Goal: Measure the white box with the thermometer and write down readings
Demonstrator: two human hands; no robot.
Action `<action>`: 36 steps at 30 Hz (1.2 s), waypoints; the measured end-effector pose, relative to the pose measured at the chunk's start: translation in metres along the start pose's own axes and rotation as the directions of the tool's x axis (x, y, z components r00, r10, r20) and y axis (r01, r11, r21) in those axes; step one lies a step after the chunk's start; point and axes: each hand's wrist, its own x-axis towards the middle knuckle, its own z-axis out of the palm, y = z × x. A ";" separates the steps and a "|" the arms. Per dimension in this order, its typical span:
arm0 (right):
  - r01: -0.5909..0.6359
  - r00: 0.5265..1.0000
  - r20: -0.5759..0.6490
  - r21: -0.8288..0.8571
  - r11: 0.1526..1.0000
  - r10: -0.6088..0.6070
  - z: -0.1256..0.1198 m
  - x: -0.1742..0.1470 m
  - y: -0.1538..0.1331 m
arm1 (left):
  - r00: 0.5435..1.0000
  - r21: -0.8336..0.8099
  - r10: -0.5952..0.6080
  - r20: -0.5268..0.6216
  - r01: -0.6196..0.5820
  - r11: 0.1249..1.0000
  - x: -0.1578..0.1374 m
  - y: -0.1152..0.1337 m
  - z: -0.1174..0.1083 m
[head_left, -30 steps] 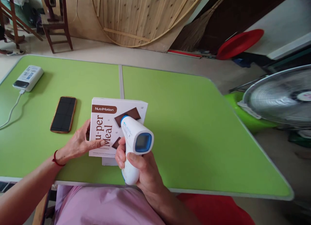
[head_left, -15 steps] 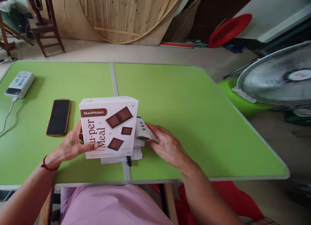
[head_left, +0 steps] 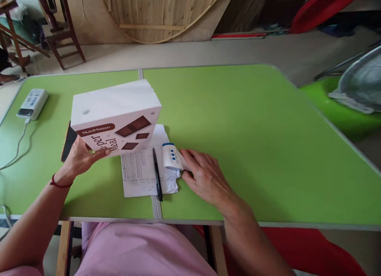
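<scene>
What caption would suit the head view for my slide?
The left hand holds a white NutriMotion box; the right hand grips a white infrared thermometer beside a black pen.

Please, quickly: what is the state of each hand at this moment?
Left hand: closed on the edge of the white NutriMotion box, holding it tilted.
Right hand: closed on the handheld thermometer, at its handle.
</scene>
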 end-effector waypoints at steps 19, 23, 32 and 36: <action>0.102 0.992 -0.073 0.012 0.995 -0.101 -0.034 0.014 -0.028 | 0.907 0.570 0.239 0.346 -0.405 0.715 -0.076 0.021 0.040; 0.082 0.993 0.082 -0.023 0.996 -0.080 -0.021 0.011 -0.007 | 0.788 0.375 0.345 0.510 -0.564 0.736 -0.087 0.012 0.073; 0.143 0.984 0.094 0.104 0.984 -0.152 -0.006 0.035 0.009 | 0.793 0.364 0.320 0.518 -0.543 0.756 -0.102 0.001 0.089; 0.143 0.988 0.051 0.105 0.984 -0.149 0.003 0.050 0.007 | 0.793 0.375 0.333 0.511 -0.554 0.743 -0.103 0.006 0.087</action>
